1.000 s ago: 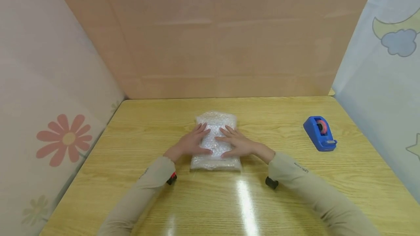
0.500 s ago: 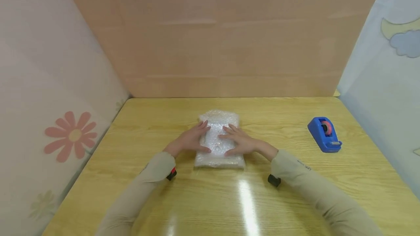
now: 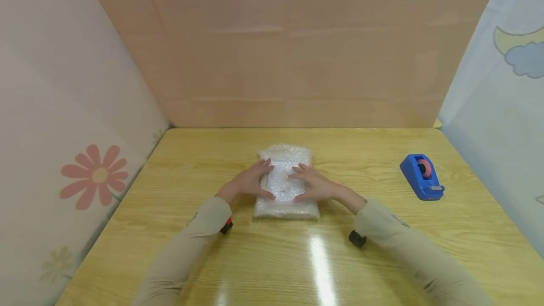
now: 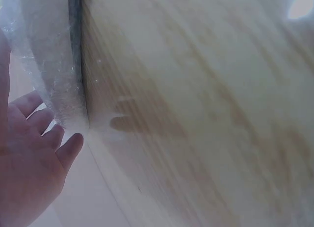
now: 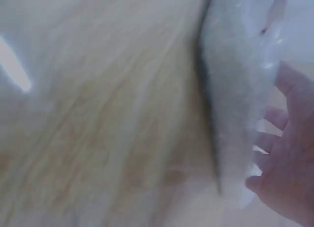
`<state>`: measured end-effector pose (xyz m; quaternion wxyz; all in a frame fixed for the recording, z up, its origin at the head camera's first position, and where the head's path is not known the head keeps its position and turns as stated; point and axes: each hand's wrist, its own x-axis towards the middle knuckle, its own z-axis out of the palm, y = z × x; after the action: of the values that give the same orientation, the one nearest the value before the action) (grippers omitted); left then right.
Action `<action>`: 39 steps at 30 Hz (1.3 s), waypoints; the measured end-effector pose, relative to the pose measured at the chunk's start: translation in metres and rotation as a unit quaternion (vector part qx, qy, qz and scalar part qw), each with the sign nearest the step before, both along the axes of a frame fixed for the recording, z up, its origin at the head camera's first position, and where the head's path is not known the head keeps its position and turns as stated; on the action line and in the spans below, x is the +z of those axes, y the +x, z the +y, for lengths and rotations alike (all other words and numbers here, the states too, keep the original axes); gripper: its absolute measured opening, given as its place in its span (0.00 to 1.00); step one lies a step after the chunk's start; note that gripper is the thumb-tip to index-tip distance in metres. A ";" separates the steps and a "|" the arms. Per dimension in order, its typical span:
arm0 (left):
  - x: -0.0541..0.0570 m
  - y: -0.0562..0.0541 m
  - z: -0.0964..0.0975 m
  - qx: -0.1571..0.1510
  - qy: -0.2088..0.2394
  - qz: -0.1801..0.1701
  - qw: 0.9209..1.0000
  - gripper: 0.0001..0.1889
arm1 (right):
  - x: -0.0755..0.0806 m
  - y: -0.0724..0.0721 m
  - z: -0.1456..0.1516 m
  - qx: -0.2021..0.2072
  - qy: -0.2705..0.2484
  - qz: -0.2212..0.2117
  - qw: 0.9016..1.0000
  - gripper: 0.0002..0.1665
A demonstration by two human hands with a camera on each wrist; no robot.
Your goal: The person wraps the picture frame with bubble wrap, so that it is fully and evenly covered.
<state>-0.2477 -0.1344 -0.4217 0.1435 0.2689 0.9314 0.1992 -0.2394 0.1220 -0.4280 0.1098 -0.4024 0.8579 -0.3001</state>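
Observation:
A flat parcel wrapped in clear bubble wrap (image 3: 282, 178) lies on the wooden table, roughly in the middle of the head view. My left hand (image 3: 254, 181) rests on its left side with fingers spread and thumb toward the near end. On the opposite side, my right hand (image 3: 315, 184) lies the same way, fingers apart. Both wrist views show fingertips right at the edge of the wrap: the left hand (image 4: 34, 158) beside one long side, the right hand (image 5: 289, 153) beside the other. Between the hands, the shiny top of the parcel is exposed.
To the right on the table (image 3: 204, 164) stands a blue tape dispenser (image 3: 422, 177) with a pink roll. A brown panel (image 3: 289, 60) rises behind the table's far edge. Pale patterned sheets (image 3: 97, 107) close off both sides.
The whole scene has shifted slightly rightward in the head view. Both hands have slid a little apart, toward the parcel's sides, baring more of its top.

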 end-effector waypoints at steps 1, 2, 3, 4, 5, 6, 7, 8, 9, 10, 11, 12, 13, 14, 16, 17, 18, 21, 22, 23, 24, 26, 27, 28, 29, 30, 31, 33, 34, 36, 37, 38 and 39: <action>-0.001 0.000 0.000 0.000 0.002 -0.003 1.000 0.50 | 0.002 0.002 0.003 -0.005 -0.010 -0.010 1.000 0.39; -0.002 0.000 0.001 0.001 0.005 -0.006 1.000 0.50 | 0.004 0.005 0.008 -0.012 -0.020 -0.022 0.999 0.38; -0.002 0.001 0.001 0.003 0.005 -0.010 1.000 0.50 | 0.006 0.007 0.013 -0.020 -0.031 -0.035 0.999 0.36; -0.002 0.001 0.001 0.004 0.010 -0.014 1.000 0.50 | 0.008 0.009 0.019 -0.028 -0.041 -0.046 0.998 0.35; -0.002 0.001 0.001 0.008 0.013 -0.018 1.000 0.50 | 0.010 0.011 0.026 -0.037 -0.051 -0.057 0.996 0.33; -0.002 0.002 0.001 0.011 0.015 -0.022 1.000 0.51 | 0.013 0.012 0.035 -0.044 -0.060 -0.062 0.995 0.32; -0.001 0.002 0.001 0.012 0.019 -0.024 0.999 0.51 | 0.015 0.012 0.044 -0.050 -0.067 -0.065 0.994 0.31; 0.000 0.002 0.001 0.012 0.022 -0.026 0.999 0.51 | 0.017 0.012 0.055 -0.058 -0.073 -0.067 0.993 0.29; 0.000 0.003 0.000 0.010 0.026 -0.029 0.999 0.51 | 0.017 0.012 0.067 -0.067 -0.077 -0.065 0.993 0.28; 0.001 0.003 0.000 0.009 0.029 -0.030 0.999 0.51 | 0.020 0.011 0.080 -0.080 -0.079 -0.064 0.992 0.27; 0.001 0.003 0.000 0.009 0.025 -0.031 0.999 0.51 | 0.022 0.011 0.093 -0.097 -0.079 -0.061 0.990 0.26; 0.002 0.003 0.000 0.008 0.023 -0.030 0.999 0.51 | 0.024 0.011 0.107 -0.116 -0.075 -0.057 0.989 0.25; 0.002 0.004 -0.001 0.008 0.022 -0.030 0.999 0.51 | 0.026 0.011 0.121 -0.138 -0.069 -0.053 0.987 0.24; 0.003 0.004 -0.001 0.007 0.021 -0.028 0.999 0.51 | 0.028 0.011 0.135 -0.161 -0.063 -0.047 0.984 0.23; 0.004 0.004 -0.001 0.008 0.020 -0.028 0.999 0.51 | 0.031 0.013 0.162 -0.203 -0.055 -0.030 0.977 0.21; 0.004 0.004 -0.001 0.008 0.019 -0.028 0.999 0.51 | 0.032 0.015 0.176 -0.220 -0.050 -0.021 0.974 0.20; 0.004 0.004 -0.001 0.008 0.022 -0.028 0.999 0.51 | 0.033 0.016 0.189 -0.237 -0.048 -0.016 0.970 0.19; 0.003 0.004 -0.001 0.005 0.027 -0.030 0.999 0.51 | 0.033 0.023 0.226 -0.283 -0.043 -0.015 0.958 0.18; 0.003 0.003 -0.001 0.004 0.028 -0.030 0.999 0.51 | 0.032 0.026 0.237 -0.298 -0.043 -0.018 0.953 0.18; 0.002 0.003 -0.002 0.004 0.028 -0.030 0.999 0.51 | 0.030 0.028 0.247 -0.311 -0.039 -0.021 0.949 0.18; 0.001 0.002 -0.001 0.004 0.029 -0.030 0.999 0.51 | 0.027 0.031 0.257 -0.326 -0.038 -0.023 0.944 0.19; 0.000 0.001 -0.002 0.003 0.032 -0.031 0.999 0.52 | 0.020 0.037 0.272 -0.354 -0.037 -0.024 0.934 0.21; 0.000 0.001 -0.002 0.002 0.033 -0.031 0.999 0.52 | 0.016 0.039 0.277 -0.366 -0.038 -0.022 0.929 0.21; 0.000 0.000 -0.001 0.002 0.034 -0.030 0.999 0.52 | 0.012 0.040 0.282 -0.383 -0.040 -0.025 0.922 0.22; 0.000 0.000 -0.001 0.001 0.034 -0.030 0.999 0.52 | 0.008 0.041 0.286 -0.400 -0.038 -0.027 0.915 0.22; 0.000 0.000 -0.001 0.002 0.034 -0.029 0.999 0.52 | 0.007 0.042 0.289 -0.408 -0.038 -0.028 0.912 0.23; 0.000 0.000 -0.001 0.002 0.035 -0.029 0.999 0.52 | 0.006 0.043 0.290 -0.413 -0.038 -0.030 0.910 0.24; 0.000 0.000 0.000 0.004 0.035 -0.030 0.999 0.52 | 0.005 0.044 0.292 -0.416 -0.035 -0.032 0.908 0.26; 0.001 0.000 0.000 0.004 0.037 -0.031 0.999 0.52 | 0.004 0.044 0.293 -0.416 -0.033 -0.033 0.908 0.26; 0.001 0.001 0.000 0.004 0.037 -0.033 0.999 0.52 | 0.005 0.045 0.294 -0.397 -0.028 -0.039 0.916 0.28; 0.001 0.001 0.000 0.003 0.038 -0.033 0.999 0.52 | 0.005 0.046 0.294 -0.396 -0.028 -0.049 0.916 0.28; 0.001 0.001 0.000 0.003 0.038 -0.034 0.999 0.52 | 0.005 0.046 0.295 -0.395 -0.027 -0.060 0.916 0.28; 0.001 0.001 0.000 0.002 0.038 -0.033 0.999 0.52 | 0.005 0.046 0.296 -0.394 -0.027 -0.072 0.916 0.28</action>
<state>-0.2464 -0.1348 -0.4204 0.1638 0.2656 0.9183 0.2438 -0.1934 0.4176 -0.4231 0.0335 -0.0116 0.9281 -0.3705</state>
